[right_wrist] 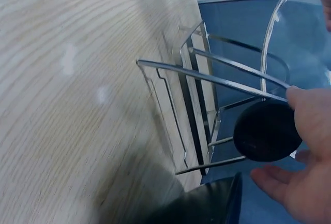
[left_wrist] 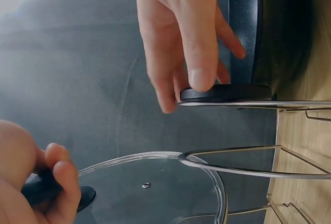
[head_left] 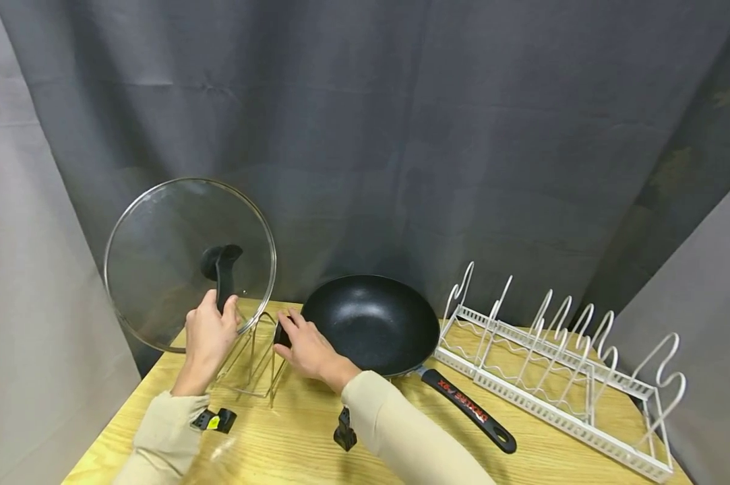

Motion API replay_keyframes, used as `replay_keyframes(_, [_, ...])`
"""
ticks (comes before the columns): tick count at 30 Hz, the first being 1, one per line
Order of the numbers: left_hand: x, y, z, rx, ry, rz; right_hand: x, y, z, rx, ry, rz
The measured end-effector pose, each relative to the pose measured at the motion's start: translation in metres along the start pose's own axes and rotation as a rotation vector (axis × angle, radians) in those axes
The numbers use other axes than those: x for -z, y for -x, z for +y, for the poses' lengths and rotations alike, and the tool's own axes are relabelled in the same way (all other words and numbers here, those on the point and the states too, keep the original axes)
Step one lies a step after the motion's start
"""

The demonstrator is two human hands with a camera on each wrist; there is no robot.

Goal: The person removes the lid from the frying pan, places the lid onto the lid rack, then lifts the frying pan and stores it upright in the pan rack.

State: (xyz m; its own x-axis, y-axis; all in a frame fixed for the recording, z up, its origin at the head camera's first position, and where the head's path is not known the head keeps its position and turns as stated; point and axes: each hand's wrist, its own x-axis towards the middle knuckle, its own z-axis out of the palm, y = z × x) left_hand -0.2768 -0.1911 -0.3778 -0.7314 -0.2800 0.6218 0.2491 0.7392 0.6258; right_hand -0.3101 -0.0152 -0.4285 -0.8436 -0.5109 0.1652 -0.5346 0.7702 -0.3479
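Note:
My left hand (head_left: pixel 209 337) grips the black handle (head_left: pixel 224 273) of a large glass lid (head_left: pixel 158 256) with a metal rim, which stands tilted up at the left. The lid's lower edge is beside a silver wire rack (head_left: pixel 252 391); whether it rests in a slot I cannot tell. At the rack's right end, my right hand (head_left: pixel 310 347) holds a black disc (right_wrist: pixel 266 131) fixed to the wire, thumb on its edge and fingers around the far side. A black wok (head_left: pixel 371 323) sits just right of that hand, its handle (head_left: pixel 468 411) toward the front right.
A long white rack (head_left: pixel 522 397) with several upright wire dividers stands on the wooden table (head_left: pixel 280 444) at the right. Behind everything hangs a dark grey curtain (head_left: pixel 365 148). Black straps with buckles (head_left: pixel 216 421) are around the wrists.

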Motion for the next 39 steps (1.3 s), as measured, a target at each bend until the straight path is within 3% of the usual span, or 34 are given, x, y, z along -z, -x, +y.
replay_keyframes(13, [-0.003,0.007,-0.005,-0.030,-0.007,-0.021,-0.007,-0.010,0.007,-0.007,-0.030,0.033])
replay_keyframes(28, [-0.006,0.009,-0.013,0.003,-0.088,-0.157,-0.004,-0.013,0.009,-0.069,-0.105,0.050])
replay_keyframes(39, [-0.013,0.011,-0.022,0.010,-0.121,-0.187,-0.004,-0.011,0.012,-0.074,-0.139,0.033])
